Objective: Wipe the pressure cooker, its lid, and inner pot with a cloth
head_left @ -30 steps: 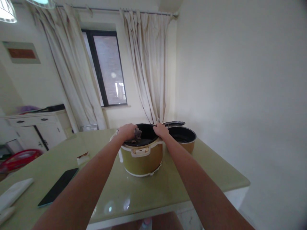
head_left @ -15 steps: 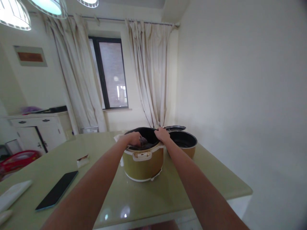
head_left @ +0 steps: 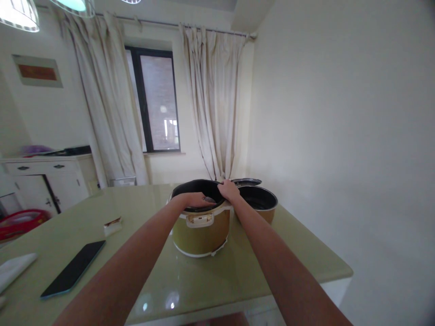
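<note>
A rice cooker body (head_left: 200,235) with a yellow-gold side and dark inside stands on the table, its lid off. My left hand (head_left: 197,199) reaches into its opening, closed on a crumpled grey cloth (head_left: 209,200). Part of the cloth is hidden by the hand, and its exact kind is hard to make out. My right hand (head_left: 228,190) grips the cooker's right rim, fingers bent over the edge. Just right of the cooker sits its inner pot (head_left: 260,203), black inside and golden outside. Behind that pot lies a round lid (head_left: 247,181).
On the green glossy table (head_left: 149,253), a dark phone or tablet (head_left: 74,268) and a small white packet (head_left: 113,225) lie to the left. A white object (head_left: 15,268) is at the left edge. The wall (head_left: 322,136) runs along the right.
My left hand has moved slightly right inside the cooker with the cloth and turned flatter. My right hand keeps its hold on the rim. The view has shifted a little.
</note>
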The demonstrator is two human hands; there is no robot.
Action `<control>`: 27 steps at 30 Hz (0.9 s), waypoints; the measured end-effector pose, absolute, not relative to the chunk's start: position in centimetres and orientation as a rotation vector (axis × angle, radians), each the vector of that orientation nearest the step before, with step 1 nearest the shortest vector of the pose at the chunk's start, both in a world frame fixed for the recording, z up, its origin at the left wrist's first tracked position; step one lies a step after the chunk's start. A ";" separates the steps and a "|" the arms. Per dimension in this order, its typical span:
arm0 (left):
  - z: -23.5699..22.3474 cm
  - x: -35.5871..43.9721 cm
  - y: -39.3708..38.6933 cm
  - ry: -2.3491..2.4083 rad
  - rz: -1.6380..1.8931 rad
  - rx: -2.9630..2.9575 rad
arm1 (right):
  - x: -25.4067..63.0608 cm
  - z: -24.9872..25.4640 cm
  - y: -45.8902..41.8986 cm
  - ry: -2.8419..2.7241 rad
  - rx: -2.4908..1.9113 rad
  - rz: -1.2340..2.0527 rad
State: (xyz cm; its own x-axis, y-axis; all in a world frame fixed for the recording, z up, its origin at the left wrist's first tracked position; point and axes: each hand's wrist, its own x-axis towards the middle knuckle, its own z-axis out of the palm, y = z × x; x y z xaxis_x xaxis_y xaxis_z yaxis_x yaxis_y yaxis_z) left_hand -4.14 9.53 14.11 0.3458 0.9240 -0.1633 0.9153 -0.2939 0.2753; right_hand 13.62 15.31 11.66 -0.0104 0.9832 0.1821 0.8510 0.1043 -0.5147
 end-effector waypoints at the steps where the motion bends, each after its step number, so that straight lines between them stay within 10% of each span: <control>1: 14.3 -4.0 9.4 1.680 0.082 2.331 | 13.6 11.6 15.4 -1.898 -1.784 0.350; 10: 14.5 -8.2 10.0 2.420 0.670 2.278 | 13.2 11.7 15.2 -1.988 -1.671 0.122; 20: 11.9 -11.8 11.5 2.200 0.858 1.966 | 12.1 14.3 13.2 -2.442 -1.336 -0.161; 27: 11.8 -11.6 11.4 2.206 0.929 1.886 | 5.9 14.8 11.9 -2.881 -1.147 0.698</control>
State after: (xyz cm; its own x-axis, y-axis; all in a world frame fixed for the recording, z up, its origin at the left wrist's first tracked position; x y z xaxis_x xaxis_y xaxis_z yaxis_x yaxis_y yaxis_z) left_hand -11.58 11.37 11.83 -0.2315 0.9227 0.3083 0.8654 0.0505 0.4985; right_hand 5.94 11.92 14.77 -0.7388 0.6460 -0.1921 0.6623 0.6430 -0.3846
